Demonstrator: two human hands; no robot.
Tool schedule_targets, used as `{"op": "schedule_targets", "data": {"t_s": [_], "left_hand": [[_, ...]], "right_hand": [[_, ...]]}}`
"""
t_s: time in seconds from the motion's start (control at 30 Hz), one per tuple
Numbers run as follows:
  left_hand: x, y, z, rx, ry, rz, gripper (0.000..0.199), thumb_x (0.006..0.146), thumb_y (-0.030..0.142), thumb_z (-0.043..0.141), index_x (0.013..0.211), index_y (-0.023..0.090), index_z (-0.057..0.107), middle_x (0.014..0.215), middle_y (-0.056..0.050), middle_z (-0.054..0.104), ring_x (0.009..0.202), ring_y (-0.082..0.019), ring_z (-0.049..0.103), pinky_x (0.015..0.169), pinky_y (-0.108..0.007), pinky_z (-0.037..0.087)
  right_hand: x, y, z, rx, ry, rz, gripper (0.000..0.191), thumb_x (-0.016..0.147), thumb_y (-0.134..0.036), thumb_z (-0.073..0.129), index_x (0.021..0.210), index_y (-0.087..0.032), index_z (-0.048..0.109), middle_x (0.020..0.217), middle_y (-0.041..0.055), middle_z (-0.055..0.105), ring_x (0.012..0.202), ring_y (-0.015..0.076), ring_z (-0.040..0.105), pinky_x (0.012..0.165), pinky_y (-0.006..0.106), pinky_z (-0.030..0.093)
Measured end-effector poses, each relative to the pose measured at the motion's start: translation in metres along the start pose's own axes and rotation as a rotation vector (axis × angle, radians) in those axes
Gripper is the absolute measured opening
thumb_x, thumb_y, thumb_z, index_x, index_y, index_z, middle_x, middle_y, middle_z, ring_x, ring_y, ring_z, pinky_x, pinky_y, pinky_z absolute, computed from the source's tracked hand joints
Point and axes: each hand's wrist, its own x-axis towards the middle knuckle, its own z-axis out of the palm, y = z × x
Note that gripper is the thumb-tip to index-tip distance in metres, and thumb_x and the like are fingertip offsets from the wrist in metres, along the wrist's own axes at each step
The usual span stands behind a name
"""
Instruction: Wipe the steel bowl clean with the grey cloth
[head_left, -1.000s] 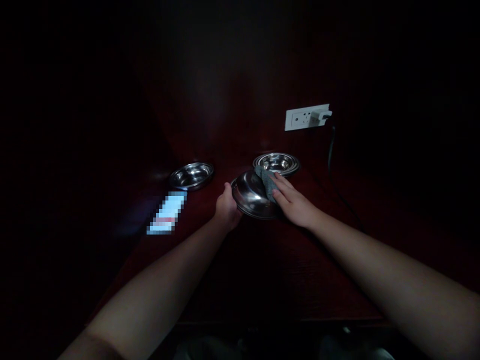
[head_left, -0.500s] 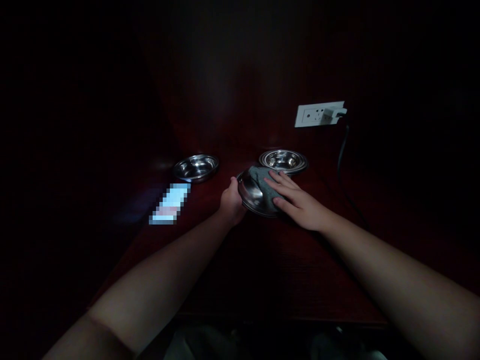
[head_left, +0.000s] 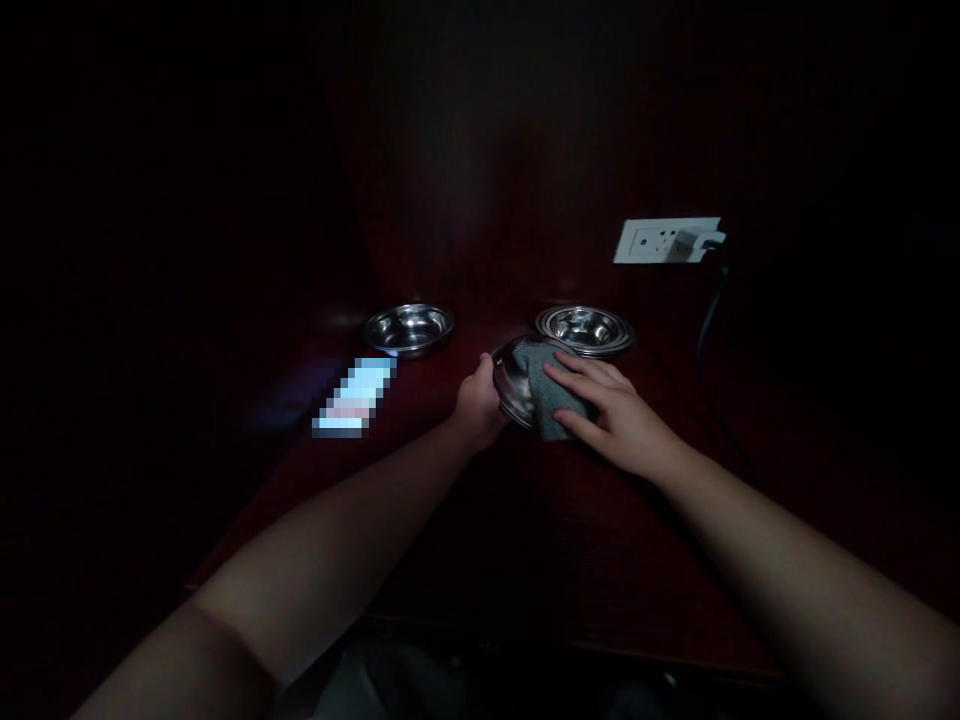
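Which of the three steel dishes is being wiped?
The tilted dish held by the left hand, grey cloth pressed on it by the right hand; the others rest untouched.

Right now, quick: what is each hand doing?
Left hand: closed on the rim of the tilted metal dish.
Right hand: fingers flat, pressing a grey cloth onto that dish.
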Motion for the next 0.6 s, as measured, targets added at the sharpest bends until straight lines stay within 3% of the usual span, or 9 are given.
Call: {"op": "schedule_targets", "data": {"t_s": [0.1,0.3,0.6], "left_hand": [[-0.0001,0.0008,0.001,0.003,0.004,-0.007,0.042,0.096,0.041,0.038,0.097,0.011,0.067,0.102,-0.015,0.072,0.082,-0.024,0.07,0.082,-0.042,0.055],[-0.0026,0.0026,0.0031,0.023,0.041,0.008,0.04,0.096,0.039,0.04,0.093,0.011,0.068,0.098,-0.015,0.073,0.087,-0.026,0.07,0.083,-0.043,0.054],[-0.0015,0.0028,0.0041,0.03,0.077,-0.003,0.037,0.096,0.037,0.04,0.088,0.013,0.068,0.094,-0.012,0.073,0.085,-0.023,0.069,0.084,-0.039,0.054]], "right_hand": [[-0.0003,-0.0019,0.001,-0.029,-0.024,0.025,0.058,0.088,-0.037,0.058,0.143,-0.027,0.046,0.15,0.0099,0.044,0.136,0.0329,0.039,0.106,0.058,0.036],[-0.0011,0.0016,0.0062,0.02,-0.083,0.069,0.073,0.086,-0.043,0.057,0.151,-0.026,0.03,0.16,0.009,0.024,0.147,0.0368,0.015,0.113,0.061,0.026],[-0.0006,0.0069,0.0039,0.039,-0.108,0.055,0.08,0.083,-0.043,0.062,0.151,-0.019,0.029,0.161,0.0144,0.019,0.148,0.0356,0.013,0.116,0.058,0.022]]}}
